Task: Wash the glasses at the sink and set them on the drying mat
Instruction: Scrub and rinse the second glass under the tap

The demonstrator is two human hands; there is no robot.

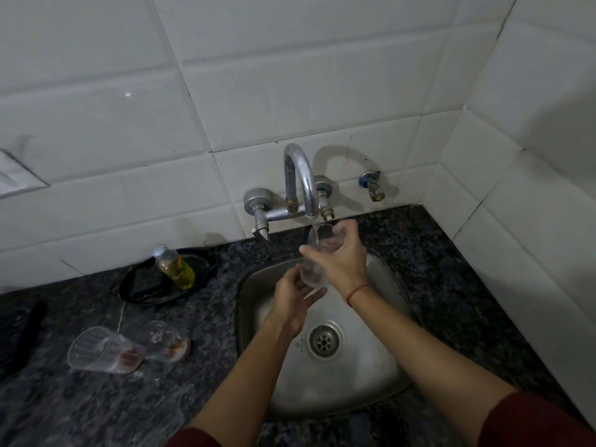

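- Over the sink [380, 375], both my forearms reach forward from dark red sleeves and meet just below the tap [301, 179].
- My right hand [342, 256] comes in from the right, back of the hand up. Its fingers [311, 251] wrap across the upper part of the glass [314, 269], with the thumb near the rim.
- A red thread [356, 291] circles that wrist.
- My left hand [295, 301] sits lower and to the left, turned inward, with its fingers curled under the base of the glass, holding it from below.
- So both hands grip the one glass. It is tilted, mouth up toward the spout, and a thin stream of water runs into it.
- The glass hangs above the back of the basin, well clear of the drain [324, 341].
- On the dark speckled surface [96, 408] to the left lie two more on their sides: a ribbed glass [103, 350] and, just beside it, a smooth glass [164, 340]. Both have brown residue at the bottom.
- Behind them, a bottle [175, 264] of yellowish liquid leans on a black tray [142, 291] near the wall.
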